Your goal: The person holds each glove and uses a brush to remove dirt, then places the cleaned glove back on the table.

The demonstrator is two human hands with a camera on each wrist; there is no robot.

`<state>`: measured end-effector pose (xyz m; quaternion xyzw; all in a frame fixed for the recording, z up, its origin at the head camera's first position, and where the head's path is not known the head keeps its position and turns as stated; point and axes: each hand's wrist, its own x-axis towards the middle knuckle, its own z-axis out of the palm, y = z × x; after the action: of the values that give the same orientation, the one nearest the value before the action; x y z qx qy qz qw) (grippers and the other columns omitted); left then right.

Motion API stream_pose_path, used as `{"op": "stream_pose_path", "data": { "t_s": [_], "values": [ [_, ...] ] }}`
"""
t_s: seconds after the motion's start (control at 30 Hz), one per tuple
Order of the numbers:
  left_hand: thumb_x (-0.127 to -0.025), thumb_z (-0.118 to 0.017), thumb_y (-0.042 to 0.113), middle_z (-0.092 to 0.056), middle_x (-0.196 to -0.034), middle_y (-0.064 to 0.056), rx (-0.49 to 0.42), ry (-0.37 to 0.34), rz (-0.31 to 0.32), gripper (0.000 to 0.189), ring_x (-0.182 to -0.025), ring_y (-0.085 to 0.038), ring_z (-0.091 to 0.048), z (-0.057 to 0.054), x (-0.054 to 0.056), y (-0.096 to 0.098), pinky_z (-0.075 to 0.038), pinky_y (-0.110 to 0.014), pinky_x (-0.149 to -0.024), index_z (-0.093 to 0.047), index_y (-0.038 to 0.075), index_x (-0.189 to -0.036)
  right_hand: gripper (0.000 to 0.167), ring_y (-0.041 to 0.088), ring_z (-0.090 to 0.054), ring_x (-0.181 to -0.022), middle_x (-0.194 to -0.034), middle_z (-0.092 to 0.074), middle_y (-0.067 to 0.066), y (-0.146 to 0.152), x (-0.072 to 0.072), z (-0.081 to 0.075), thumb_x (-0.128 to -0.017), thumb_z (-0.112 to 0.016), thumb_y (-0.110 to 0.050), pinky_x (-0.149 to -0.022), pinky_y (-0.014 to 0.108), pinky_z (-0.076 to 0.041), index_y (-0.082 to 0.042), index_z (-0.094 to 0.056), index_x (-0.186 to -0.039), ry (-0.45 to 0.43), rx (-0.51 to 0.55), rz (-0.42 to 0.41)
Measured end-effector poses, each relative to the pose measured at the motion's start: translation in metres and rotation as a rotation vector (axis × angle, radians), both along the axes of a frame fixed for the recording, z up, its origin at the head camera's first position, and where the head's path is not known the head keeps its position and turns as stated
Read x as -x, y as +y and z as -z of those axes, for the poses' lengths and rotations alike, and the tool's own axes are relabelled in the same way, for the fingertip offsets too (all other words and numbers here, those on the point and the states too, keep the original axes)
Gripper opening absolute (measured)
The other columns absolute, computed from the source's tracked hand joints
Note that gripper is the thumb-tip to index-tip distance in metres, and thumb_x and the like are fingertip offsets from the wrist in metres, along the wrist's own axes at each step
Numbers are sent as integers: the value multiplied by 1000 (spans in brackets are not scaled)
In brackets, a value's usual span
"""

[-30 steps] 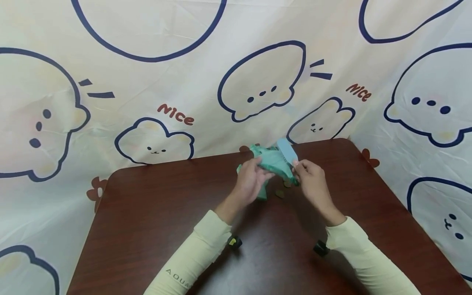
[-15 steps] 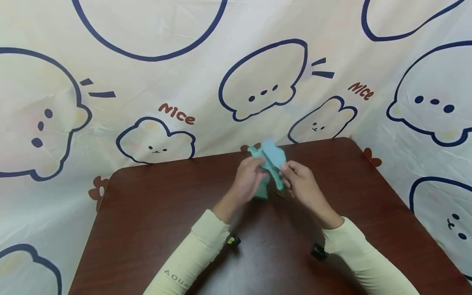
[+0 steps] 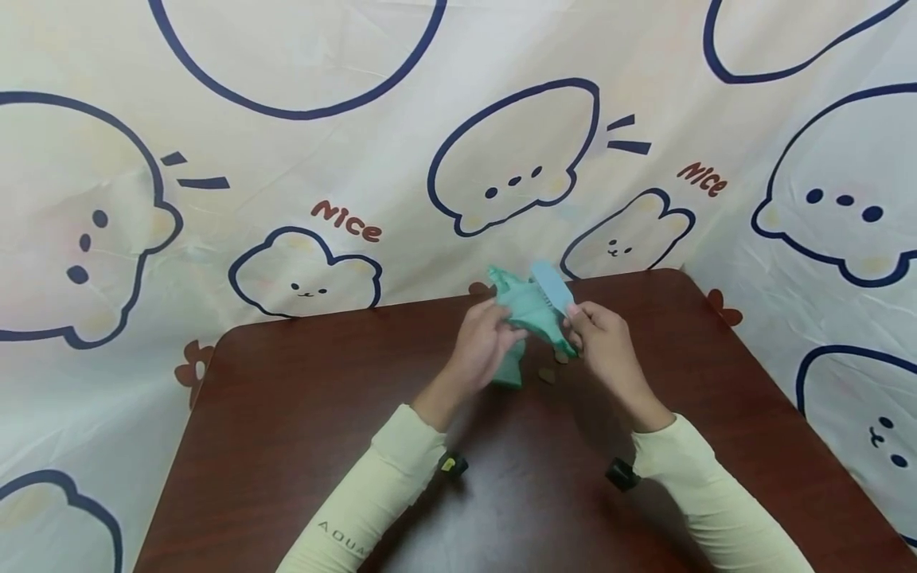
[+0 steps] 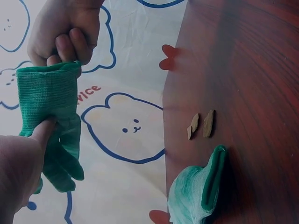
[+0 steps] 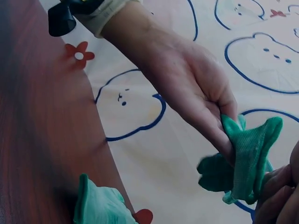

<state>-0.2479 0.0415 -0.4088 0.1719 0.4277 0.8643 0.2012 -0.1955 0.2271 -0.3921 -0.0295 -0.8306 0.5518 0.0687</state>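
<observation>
Holding a green glove [image 4: 68, 131] aloft between both hands, over the far part of the worktop [image 3: 308, 414]. Long axis runs roughly hand to hand: cuff [image 4: 48, 95] at the right hand [image 3: 604, 338], glove fingers past the thumb of the left hand [image 3: 481, 338]. Neither hand nearer; both touch it. Right grip pinches the cuff's rim; left grip pinches the body, thumb laid on it. Second glove [image 4: 189, 192] lies below, closer to the left hand; brown pieces [image 4: 209, 123] near it. Pale blue piece [image 3: 550, 286] by the right fingers: separate or not, cannot tell.
</observation>
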Motion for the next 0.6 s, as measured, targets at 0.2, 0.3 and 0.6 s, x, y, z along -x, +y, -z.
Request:
{"op": "stream_pose_path", "data": {
  "t_s": [0.2, 0.3, 0.6],
  "values": [
    [-105, -29, -1, -52, -142, -15, 13, -5, -34, 45, -134, -24, -51, 0, 0, 1, -42, -49, -115, -39, -14, -146, 45, 12, -43, -57, -70, -49, 2, 12, 5, 2, -109, -45, -41, -49, 28, -39, 1, -59, -101, 11, 53, 40],
    [-103, -30, -2, -52, -129, -11, 1, -8, -50, 40, -122, -21, -52, 0, 0, 1, -45, -46, -110, -42, -16, -139, 43, 9, -40, -52, -66, -47, -2, 14, 4, 0, -109, -45, -40, -44, 27, -36, 0, -56, -100, 25, 100, 40],
    [-108, -38, 7, -46, -155, -22, 110, -2, -24, 46, -143, -31, -47, 3, -2, 1, -41, -49, -116, -39, -10, -151, 44, 11, -40, -55, -65, -45, 4, -11, -6, 1, -109, -47, -37, -49, 26, -36, 3, -59, -98, 12, 107, -135]
  ]
}}
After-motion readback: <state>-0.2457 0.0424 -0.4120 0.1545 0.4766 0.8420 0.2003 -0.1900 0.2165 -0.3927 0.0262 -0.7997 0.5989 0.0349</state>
